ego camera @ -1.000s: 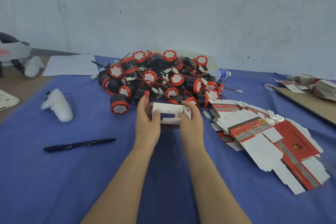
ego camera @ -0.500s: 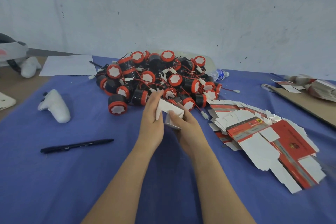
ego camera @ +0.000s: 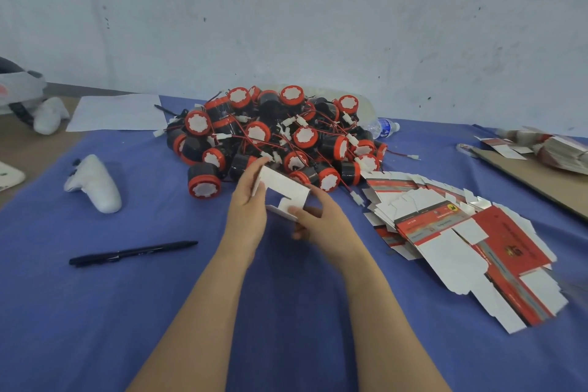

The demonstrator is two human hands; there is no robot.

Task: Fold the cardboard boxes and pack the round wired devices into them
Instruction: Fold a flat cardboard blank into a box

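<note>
- Pinches the cardboard box (ego camera: 284, 185) at both ends. Left grip (ego camera: 247, 216) takes the left end, fingers reaching up along the outside of the panel. Right grip (ego camera: 327, 226) takes the right end, thumb laid over the low front flap and the other fingers curled underneath.
- Holds the box clear of the bench (ego camera: 95, 312), only partly folded, plain white inside turned to the camera, with an open gap between the upper panel and the lower flap.
- Puts the box just in front of the heap of round wired devices (ego camera: 273, 134), overlapping its near edge in the head view; cannot tell whether box and heap touch.
- In the heap: black drums with red caps and white centres, tangled with thin red wires and small white plugs.
- Just right of the right grip, on the blue cloth (ego camera: 286, 344) that covers the bench: flat box blanks (ego camera: 461, 232), fanned out in an overlapping stack, part red print and part white card.
- Left of the left grip, well apart: a black pen (ego camera: 133, 253) lying flat, and beyond it a white controller (ego camera: 94, 183).
- Behind the heap on the left: a sheet of paper (ego camera: 117, 113), half off the cloth.
- Behind the heap on the right: a water bottle (ego camera: 383, 128) on its side, mostly hidden by the devices.
- At the far right edge: a brown board (ego camera: 525, 175) carrying more printed card, too blurred to read.
</note>
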